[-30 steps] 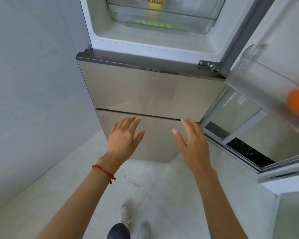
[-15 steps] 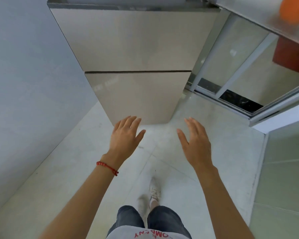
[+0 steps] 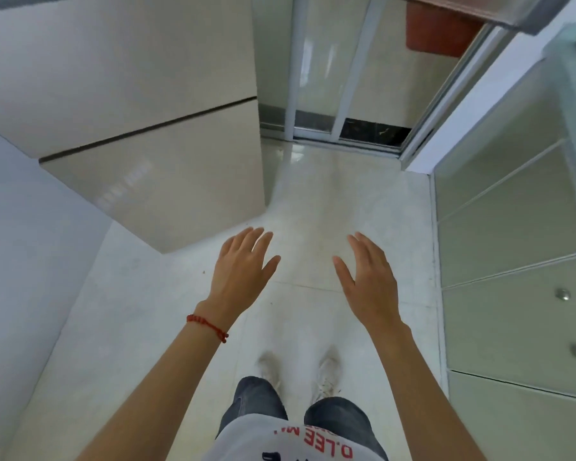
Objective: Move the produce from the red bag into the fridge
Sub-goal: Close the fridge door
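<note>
Both of my hands hang over the pale floor with fingers spread and nothing in them. My left hand, with a red string bracelet at the wrist, is left of centre; my right hand is beside it. The fridge's beige lower drawers fill the upper left, and both hands are clear of them. The open fridge door's lower edge crosses the top right. A red shape, possibly the red bag, shows behind the glass at the top right. No produce is in view.
A sliding glass door frame stands behind the fridge. Pale green cabinet drawers with round metal knobs line the right side. A blue-grey wall closes the left. My feet in pale shoes stand on the tiled floor.
My view has swung down and to the right, away from the open fridge compartment. The orange item in the door shelf has left the view. Both hands stay open and empty.
</note>
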Available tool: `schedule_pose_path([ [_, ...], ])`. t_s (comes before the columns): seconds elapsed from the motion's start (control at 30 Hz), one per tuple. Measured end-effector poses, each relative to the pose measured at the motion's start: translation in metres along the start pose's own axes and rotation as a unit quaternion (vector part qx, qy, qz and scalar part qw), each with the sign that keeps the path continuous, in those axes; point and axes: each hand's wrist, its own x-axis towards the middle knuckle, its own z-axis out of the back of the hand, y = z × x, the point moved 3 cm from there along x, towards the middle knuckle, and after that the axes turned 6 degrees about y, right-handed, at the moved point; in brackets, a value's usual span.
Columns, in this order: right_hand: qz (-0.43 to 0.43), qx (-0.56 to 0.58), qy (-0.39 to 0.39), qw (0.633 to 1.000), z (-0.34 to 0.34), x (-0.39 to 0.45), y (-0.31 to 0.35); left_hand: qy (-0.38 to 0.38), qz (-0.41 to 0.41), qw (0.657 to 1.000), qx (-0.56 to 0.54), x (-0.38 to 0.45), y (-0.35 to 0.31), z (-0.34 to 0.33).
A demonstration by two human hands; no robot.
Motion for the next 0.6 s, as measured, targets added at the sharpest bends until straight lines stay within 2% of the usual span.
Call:
schedule_pose_path([
  [0.3, -0.104, 0.005, -0.061, 0.993, 0.062, -0.045, -0.122, 0.022, -0.114, 0.993, -0.003, 0.048, -0.140, -0.030],
  [0.6, -0.150, 0.005, -0.097, 0.984, 0.125, -0.060, -0.234, 0.065, -0.167, 0.984, 0.016, 0.093, -0.272, -0.063],
])
